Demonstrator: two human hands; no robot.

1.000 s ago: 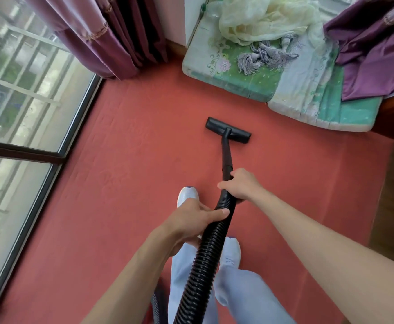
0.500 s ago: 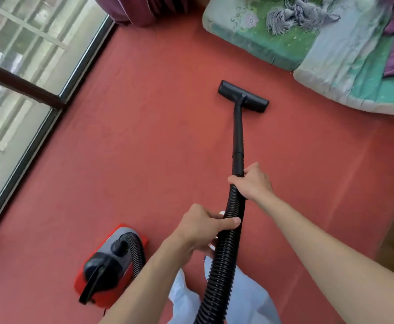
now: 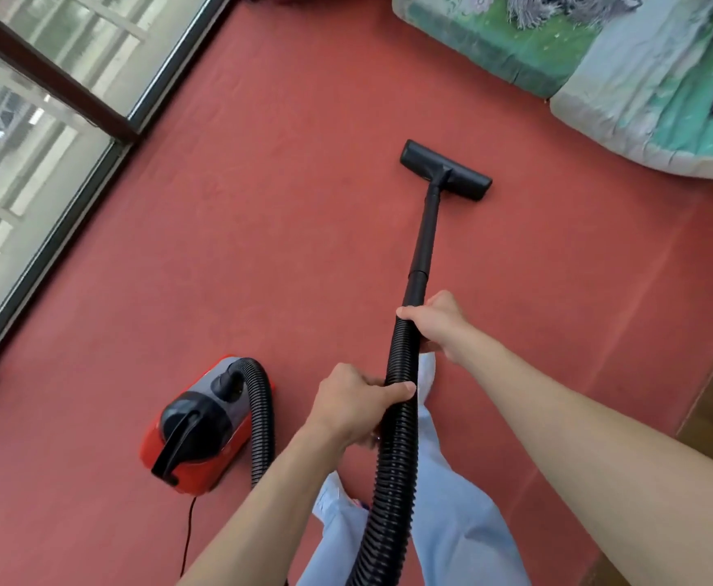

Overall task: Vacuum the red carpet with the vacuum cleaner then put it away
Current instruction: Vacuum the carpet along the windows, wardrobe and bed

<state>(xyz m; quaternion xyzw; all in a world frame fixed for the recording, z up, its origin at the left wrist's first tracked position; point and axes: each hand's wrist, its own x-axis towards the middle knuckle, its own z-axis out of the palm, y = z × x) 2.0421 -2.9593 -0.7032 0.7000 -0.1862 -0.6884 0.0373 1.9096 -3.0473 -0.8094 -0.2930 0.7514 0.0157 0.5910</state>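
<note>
Both hands curl fingers round hose (image 3: pixel 397 416): R hand (image 3: pixel 439 323) at wand joint steers, L hand (image 3: pixel 354 408) lower supports; floor head (image 3: pixel 445 170) flat on red carpet (image 3: pixel 261 205) nr far edge, for suction

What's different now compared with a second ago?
The black flat floor nozzle now sits farther from the green floral cushions, seemingly drawn back across the red carpet. The view tipped down, so the red canister vacuum cleaner has come into sight. Unchanged: left hand and right hand both grip the black ribbed hose.
</note>
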